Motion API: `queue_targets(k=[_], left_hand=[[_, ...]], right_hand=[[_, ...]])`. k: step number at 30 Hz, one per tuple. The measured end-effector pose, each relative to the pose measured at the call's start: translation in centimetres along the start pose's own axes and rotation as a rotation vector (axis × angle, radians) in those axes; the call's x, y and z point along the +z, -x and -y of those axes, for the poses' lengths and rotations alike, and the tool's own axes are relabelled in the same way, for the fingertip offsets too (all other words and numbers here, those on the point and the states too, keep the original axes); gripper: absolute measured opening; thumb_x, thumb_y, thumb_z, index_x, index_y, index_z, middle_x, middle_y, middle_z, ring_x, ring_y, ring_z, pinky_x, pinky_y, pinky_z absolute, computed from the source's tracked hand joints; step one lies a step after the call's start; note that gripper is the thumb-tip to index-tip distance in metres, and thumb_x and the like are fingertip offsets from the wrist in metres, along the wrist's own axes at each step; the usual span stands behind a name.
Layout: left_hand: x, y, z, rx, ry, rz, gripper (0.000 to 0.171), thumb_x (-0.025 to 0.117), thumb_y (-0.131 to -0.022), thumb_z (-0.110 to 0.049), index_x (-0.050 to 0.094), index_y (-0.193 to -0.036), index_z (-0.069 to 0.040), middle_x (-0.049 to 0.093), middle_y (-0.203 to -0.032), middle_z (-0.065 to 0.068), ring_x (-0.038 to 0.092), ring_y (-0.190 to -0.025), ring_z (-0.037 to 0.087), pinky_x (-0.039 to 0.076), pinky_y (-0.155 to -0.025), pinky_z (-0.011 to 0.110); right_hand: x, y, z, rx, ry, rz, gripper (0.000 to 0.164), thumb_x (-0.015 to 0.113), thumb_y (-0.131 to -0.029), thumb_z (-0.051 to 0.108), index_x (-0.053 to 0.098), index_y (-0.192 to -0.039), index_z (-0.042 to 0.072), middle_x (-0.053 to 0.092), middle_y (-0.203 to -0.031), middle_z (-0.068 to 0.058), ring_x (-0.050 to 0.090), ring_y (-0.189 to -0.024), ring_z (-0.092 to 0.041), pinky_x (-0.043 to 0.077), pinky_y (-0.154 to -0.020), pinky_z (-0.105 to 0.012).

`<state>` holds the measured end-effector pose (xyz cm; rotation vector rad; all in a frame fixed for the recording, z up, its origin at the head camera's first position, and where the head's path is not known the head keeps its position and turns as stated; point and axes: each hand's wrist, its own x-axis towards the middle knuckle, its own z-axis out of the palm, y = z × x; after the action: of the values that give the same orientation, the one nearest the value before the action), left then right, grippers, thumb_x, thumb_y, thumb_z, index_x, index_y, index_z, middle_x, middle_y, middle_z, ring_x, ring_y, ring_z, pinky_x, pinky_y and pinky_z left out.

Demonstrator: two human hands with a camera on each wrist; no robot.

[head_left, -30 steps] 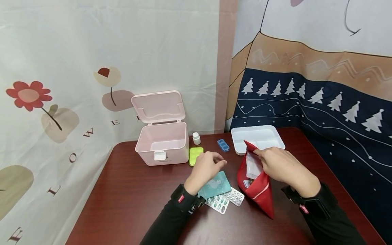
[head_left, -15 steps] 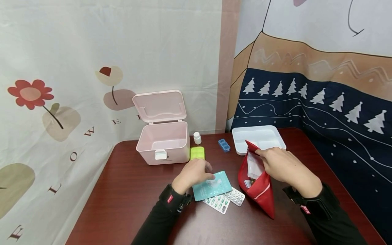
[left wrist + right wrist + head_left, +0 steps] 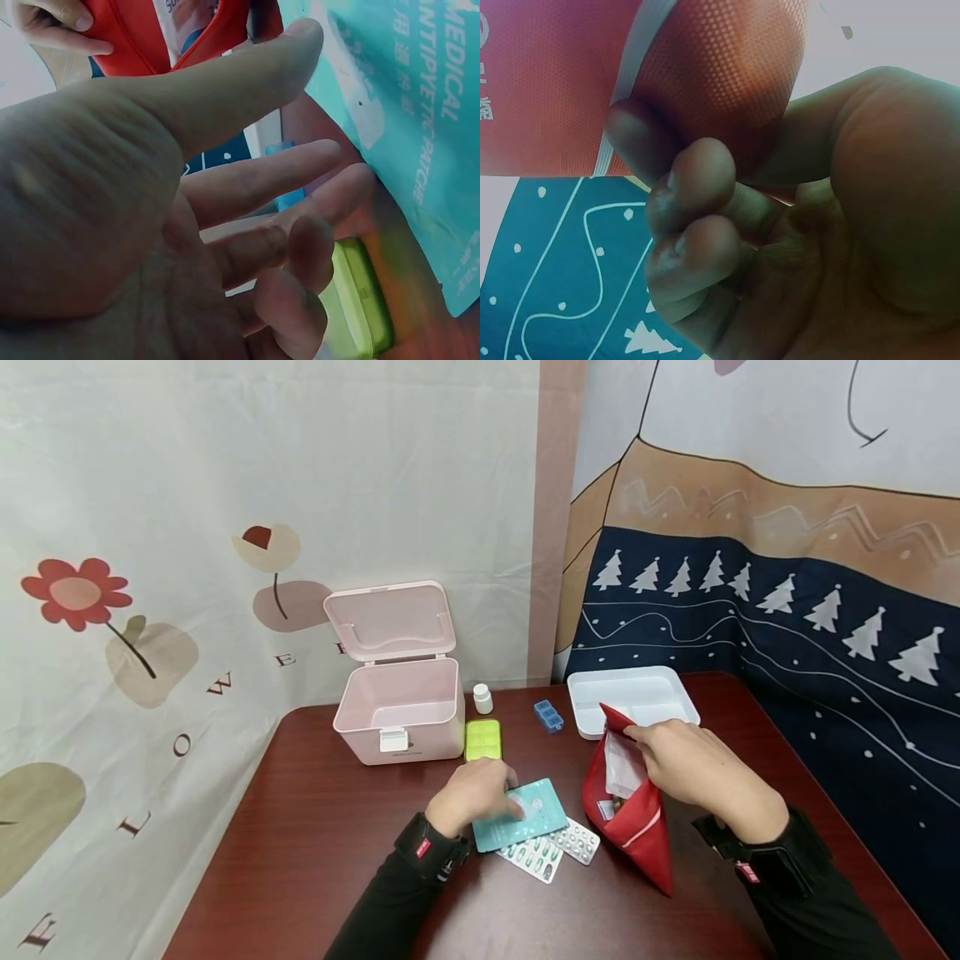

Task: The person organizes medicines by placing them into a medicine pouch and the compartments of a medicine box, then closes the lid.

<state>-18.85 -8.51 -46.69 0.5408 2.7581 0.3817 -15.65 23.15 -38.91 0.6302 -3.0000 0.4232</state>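
My left hand (image 3: 474,792) hovers at the upper left edge of a teal patch packet (image 3: 538,810) marked "Medical Antipyretic Patche". Seen in the left wrist view, its thumb and fingers are spread apart by the packet's edge, with nothing gripped between them. The packet lies over two blister packs of pills, one with green capsules (image 3: 534,858) and one silvery (image 3: 576,842). My right hand (image 3: 697,764) pinches the top edge of a red zip pouch (image 3: 647,835), holding its mouth wide. Inside the pouch shows a white packet (image 3: 624,767); its deeper contents are mostly hidden.
A pink lidded box (image 3: 401,747) stands with its lid up at the back left. Beside it are a lime-green pill case (image 3: 483,739) and a white bottle (image 3: 482,698). A blue pill case (image 3: 548,716) and a white tray (image 3: 626,681) sit farther right.
My left hand has moved left and toward me, from above the packet to its upper left edge, uncovering more of it. My right hand keeps holding the pouch in place.
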Motion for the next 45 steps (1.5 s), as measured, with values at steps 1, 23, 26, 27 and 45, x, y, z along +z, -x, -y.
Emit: queue_targets(k=[1,23,26,27,45], left_hand=[[0.0,0.0,0.0,0.0,-0.001,-0.005,0.039,0.096,-0.084,-0.041,0.085,-0.115,-0.02,0.08,-0.113,-0.005,0.069,-0.099,0.015,0.057,-0.087,0.042],[0.7,-0.8,0.0,-0.008,-0.037,-0.021,0.036,0.098,-0.082,-0.036,0.078,-0.109,-0.021,0.073,-0.102,-0.007,0.063,-0.092,0.012,0.053,-0.079,0.034],[0.7,-0.9,0.1,-0.01,-0.024,-0.022,0.037,0.098,-0.082,-0.035,0.077,-0.109,-0.022,0.073,-0.101,-0.007,0.063,-0.091,0.012,0.053,-0.08,0.035],[0.7,-0.9,0.2,-0.011,-0.028,-0.026,0.037,0.098,-0.082,-0.035,0.077,-0.109,-0.022,0.074,-0.101,-0.007,0.063,-0.091,0.012,0.053,-0.08,0.035],[-2.9,0.4,1.0,0.105,0.16,-0.178,0.014,0.077,-0.105,-0.029,0.087,-0.107,-0.02,0.079,-0.098,-0.005,0.062,-0.085,0.012,0.052,-0.079,0.031]], right_hand=[[0.0,0.0,0.0,0.0,0.0,0.0,0.034,0.071,-0.099,0.004,0.077,-0.132,0.004,0.08,-0.11,-0.014,0.062,-0.08,-0.019,0.047,-0.061,-0.03],[0.1,-0.1,0.1,0.002,0.007,0.003,0.034,0.07,-0.099,0.005,0.077,-0.132,0.003,0.08,-0.109,-0.015,0.061,-0.079,-0.019,0.046,-0.061,-0.031],[0.1,-0.1,0.1,0.005,0.007,0.005,0.034,0.07,-0.099,0.005,0.077,-0.133,0.003,0.08,-0.11,-0.015,0.061,-0.079,-0.019,0.046,-0.06,-0.031],[0.1,-0.1,0.0,0.004,0.006,0.005,0.034,0.071,-0.099,0.005,0.077,-0.133,0.004,0.08,-0.109,-0.015,0.061,-0.079,-0.019,0.046,-0.06,-0.031],[0.3,-0.2,-0.1,-0.001,0.012,0.011,0.033,0.071,-0.098,0.006,0.077,-0.131,0.005,0.079,-0.104,-0.012,0.061,-0.078,-0.018,0.047,-0.061,-0.032]])
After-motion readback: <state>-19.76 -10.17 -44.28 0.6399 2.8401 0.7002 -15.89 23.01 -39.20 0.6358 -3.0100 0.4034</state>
